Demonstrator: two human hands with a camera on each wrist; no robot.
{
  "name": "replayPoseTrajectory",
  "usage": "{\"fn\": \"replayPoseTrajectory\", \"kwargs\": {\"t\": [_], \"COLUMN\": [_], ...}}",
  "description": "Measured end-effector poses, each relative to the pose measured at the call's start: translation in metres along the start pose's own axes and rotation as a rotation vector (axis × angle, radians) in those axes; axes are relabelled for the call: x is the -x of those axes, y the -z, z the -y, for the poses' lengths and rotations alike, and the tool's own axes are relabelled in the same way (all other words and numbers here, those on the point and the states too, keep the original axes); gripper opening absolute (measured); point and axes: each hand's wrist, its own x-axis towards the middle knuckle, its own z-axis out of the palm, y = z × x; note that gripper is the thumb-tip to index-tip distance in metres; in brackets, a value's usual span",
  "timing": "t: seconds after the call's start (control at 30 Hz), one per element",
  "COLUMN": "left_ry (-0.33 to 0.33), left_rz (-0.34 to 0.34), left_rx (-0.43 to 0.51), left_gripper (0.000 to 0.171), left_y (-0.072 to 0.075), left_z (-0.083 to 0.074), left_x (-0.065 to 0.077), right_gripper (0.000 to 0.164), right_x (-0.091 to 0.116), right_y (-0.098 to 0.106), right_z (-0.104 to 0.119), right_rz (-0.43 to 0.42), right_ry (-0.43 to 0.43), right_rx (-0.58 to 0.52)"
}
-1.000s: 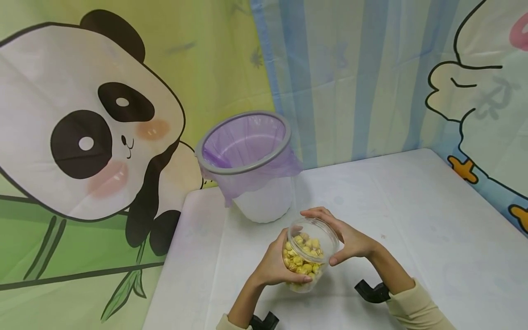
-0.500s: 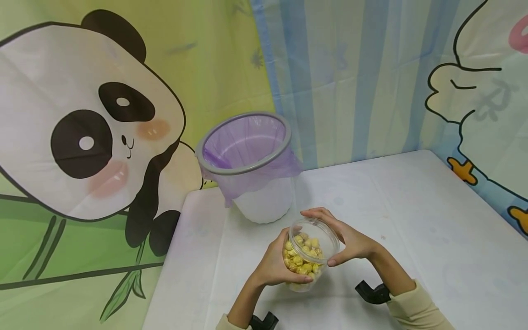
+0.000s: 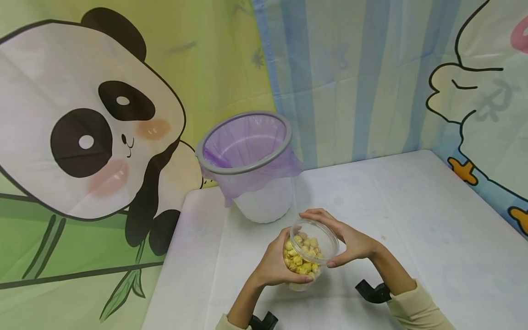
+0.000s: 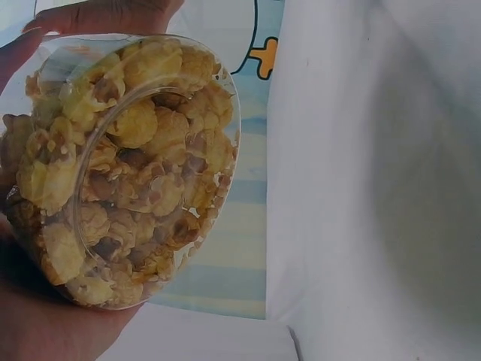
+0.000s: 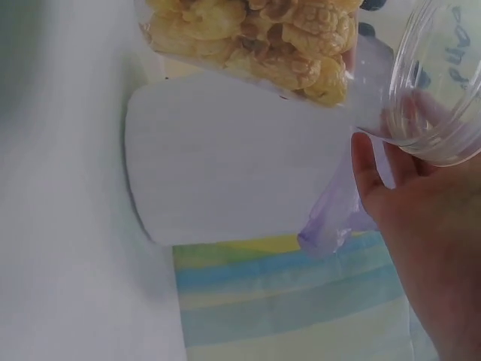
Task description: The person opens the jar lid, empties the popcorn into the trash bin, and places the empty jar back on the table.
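A clear plastic jar (image 3: 304, 262) of yellow popcorn is held tilted above the white table, its top leaning up and to the right. My left hand (image 3: 273, 262) grips the jar's body, with the thumb across the near side. At the top, my right hand (image 3: 350, 240) spans the clear round lid (image 3: 319, 236), thumb on the near edge and fingers on the far edge. In the left wrist view, the jar's bottom (image 4: 143, 173) faces the camera, with popcorn (image 4: 169, 135) packed behind it. The right wrist view shows the right fingertips (image 5: 364, 154) against the clear rim.
Behind the hands stands a white bin (image 3: 266, 199) with a grey ring (image 3: 243, 169) and a purple bag (image 3: 247, 137) lining it. The white table (image 3: 433, 238) meets cartoon-printed curtains (image 3: 342, 91) at the back. A black wrist mount (image 3: 373, 292) sits on the right forearm.
Both hands and the jar stay in nearly the same place. The right thumb has shifted slightly along the lid's edge, and the rim's tilt looks a little different.
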Motion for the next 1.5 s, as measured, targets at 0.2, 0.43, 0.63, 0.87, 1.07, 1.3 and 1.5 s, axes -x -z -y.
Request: {"fn": "replayPoseTrajectory", "kwargs": {"t": [0.2,0.43,0.63,0.87,1.07,1.3,1.5], "left_ry": [-0.032,-0.057,-0.076,-0.028,-0.009,-0.001,0.015], "left_rz": [0.024,0.069,0.07,0.021,-0.006,-0.018,-0.026], "left_rx": [-0.01,-0.062,-0.15,-0.199,-0.223,-0.273,-0.306], "left_gripper": [0.098,0.1,0.105,0.107,0.107,0.107,0.108], "left_y": [0.003,0.003,0.0,0.001,0.002,0.002,0.002], "left_z": [-0.025,-0.023,-0.001,0.002,0.001,0.0,0.0], "left_x": [0.0,0.0,0.0,0.001,0.001,0.003,0.005], "right_gripper": [0.097,0.095,0.091,0.1,0.096,0.087,0.104], "right_x": [0.0,0.001,0.005,0.026,0.059,0.097,0.122], "right_y": [0.003,0.008,0.012,0.032,0.044,0.052,0.058], "right_z": [-0.002,-0.003,-0.003,-0.002,-0.008,-0.025,-0.038], "right_rz": [0.072,0.131,0.15,-0.073,-0.451,-0.731,-0.618], "right_ry": [0.092,0.133,0.167,0.195,0.017,-0.464,-0.777], "right_rx": [-0.014,-0.04,-0.07,-0.089,-0.12,0.255,0.624]}}
